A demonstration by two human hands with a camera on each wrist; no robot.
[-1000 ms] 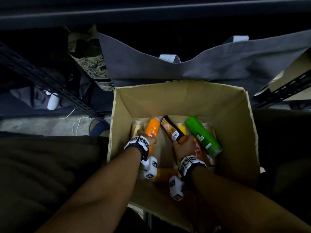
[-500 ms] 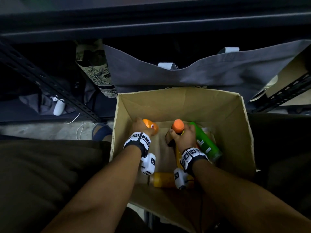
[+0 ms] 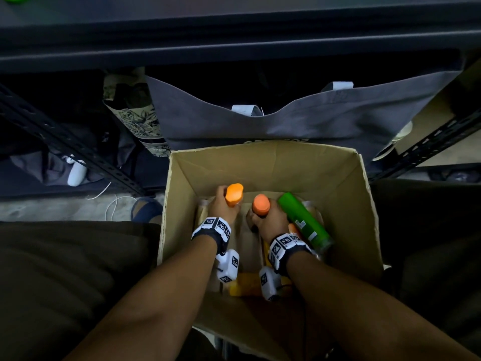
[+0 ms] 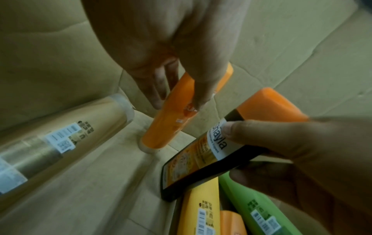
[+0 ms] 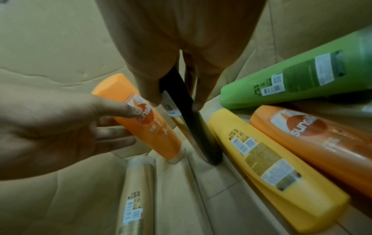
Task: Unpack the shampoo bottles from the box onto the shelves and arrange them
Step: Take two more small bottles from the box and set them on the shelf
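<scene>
An open cardboard box (image 3: 273,162) sits between my knees, under a dark shelf (image 3: 234,43). Inside it my left hand (image 3: 221,204) grips an orange shampoo bottle (image 3: 234,194), held upright with its base just off the box floor (image 4: 171,124). My right hand (image 3: 270,220) grips a black bottle with an orange cap (image 3: 261,204), thumb on its white label (image 4: 201,155). In the right wrist view the right hand (image 5: 175,101) pinches the black bottle (image 5: 197,136) by its narrow sides.
Left in the box are a green bottle (image 3: 302,220), a yellow one (image 5: 261,159), a second orange one (image 5: 322,143) and a gold one (image 4: 60,143). A grey tote bag (image 3: 286,121) stands behind the box. Slotted metal shelf struts (image 3: 65,144) flank it.
Both hands have closed on their bottles, stood them upright and raised them from the box floor. The orange caps now point up at me.
</scene>
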